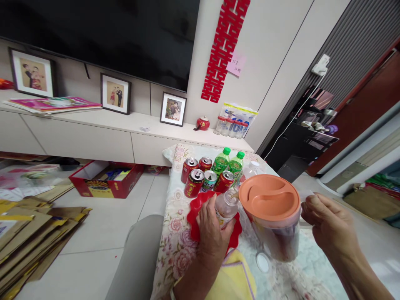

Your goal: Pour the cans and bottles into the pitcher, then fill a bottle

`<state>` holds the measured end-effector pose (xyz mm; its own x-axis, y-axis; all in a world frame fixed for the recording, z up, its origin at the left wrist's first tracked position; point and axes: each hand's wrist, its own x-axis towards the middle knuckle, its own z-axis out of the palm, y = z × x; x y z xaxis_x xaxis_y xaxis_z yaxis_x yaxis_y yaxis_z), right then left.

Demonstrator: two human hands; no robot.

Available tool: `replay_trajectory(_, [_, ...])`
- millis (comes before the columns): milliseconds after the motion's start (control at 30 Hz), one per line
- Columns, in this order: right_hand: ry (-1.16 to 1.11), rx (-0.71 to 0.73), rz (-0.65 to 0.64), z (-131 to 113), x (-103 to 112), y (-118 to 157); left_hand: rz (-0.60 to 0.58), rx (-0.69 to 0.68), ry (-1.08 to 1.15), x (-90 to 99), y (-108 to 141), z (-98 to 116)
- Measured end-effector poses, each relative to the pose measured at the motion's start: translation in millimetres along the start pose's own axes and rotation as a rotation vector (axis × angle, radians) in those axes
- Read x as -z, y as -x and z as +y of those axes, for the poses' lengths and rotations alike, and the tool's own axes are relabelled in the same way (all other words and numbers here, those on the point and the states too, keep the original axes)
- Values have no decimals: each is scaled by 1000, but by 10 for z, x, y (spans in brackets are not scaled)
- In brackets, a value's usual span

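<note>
My right hand [331, 225] is closed round the handle of a clear pitcher [278, 241] with an orange lid [268, 196]. Dark liquid shows inside the pitcher, which tilts left. Its spout is at the open mouth of a clear plastic bottle [225, 204], where brownish liquid appears to run in. Wrapped round that bottle is my left hand [213, 229], over a red scalloped plate [195, 204]. A white round cap [262, 262] lies on the flowered tablecloth [176, 225] below the pitcher. Near my left wrist is a yellow cloth [234, 279].
Behind the plate stand several drink cans [194, 183] and green-capped bottles [221, 161]. A white cabinet [150, 146] with framed photos [173, 109] and red-lidded jars [229, 128] runs behind the table. Left on the floor are a red box [103, 189] and flattened cardboard [37, 241].
</note>
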<state>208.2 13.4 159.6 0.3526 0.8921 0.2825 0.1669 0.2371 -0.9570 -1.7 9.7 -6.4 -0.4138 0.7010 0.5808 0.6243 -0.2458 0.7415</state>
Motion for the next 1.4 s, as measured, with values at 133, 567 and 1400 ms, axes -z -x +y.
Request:
replay_trajectory(133, [15, 20, -20, 3, 3, 2, -5, -8, 0, 2, -3, -3])
replay_trajectory(567, [-21, -17, -1, -7, 0, 7, -15, 1, -3, 16, -10, 13])
replay_trajectory(1400, [10, 4, -18, 11, 17, -5, -26, 27, 14, 17, -3, 19])
